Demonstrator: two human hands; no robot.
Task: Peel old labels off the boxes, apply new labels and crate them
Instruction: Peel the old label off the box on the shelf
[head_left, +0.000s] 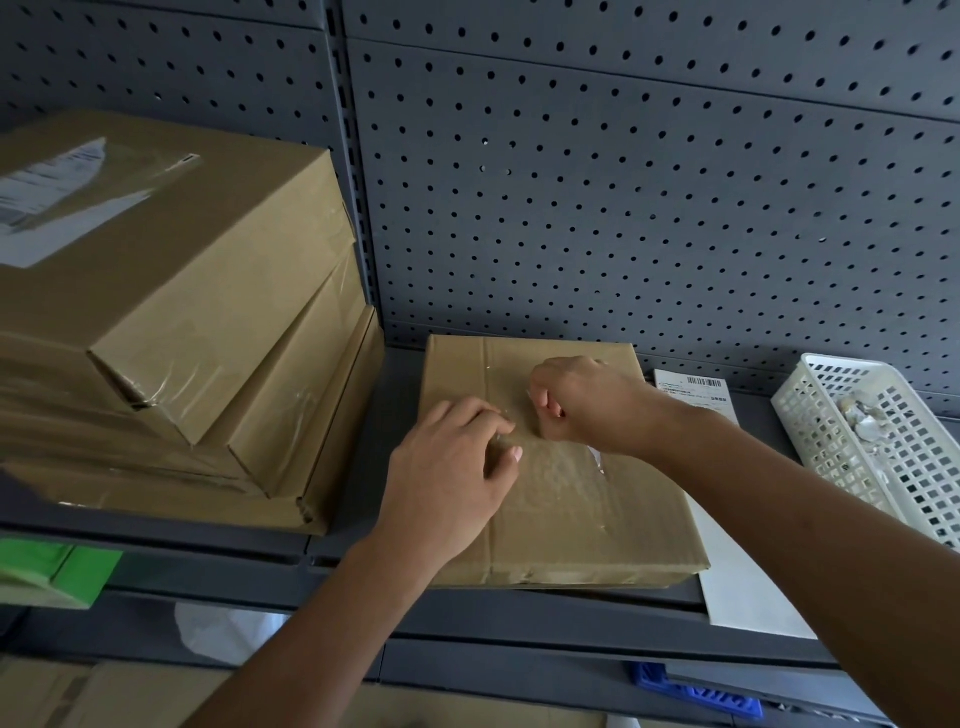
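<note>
Head view: our right hand (587, 405) pinches the film (561, 467), left hand (447, 483) fingers bent on the box (571, 535), grip unclear, so we peel low and slow.

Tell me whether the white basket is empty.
Not empty: the white basket holds a few crumpled pale scraps toward its far end.
</note>
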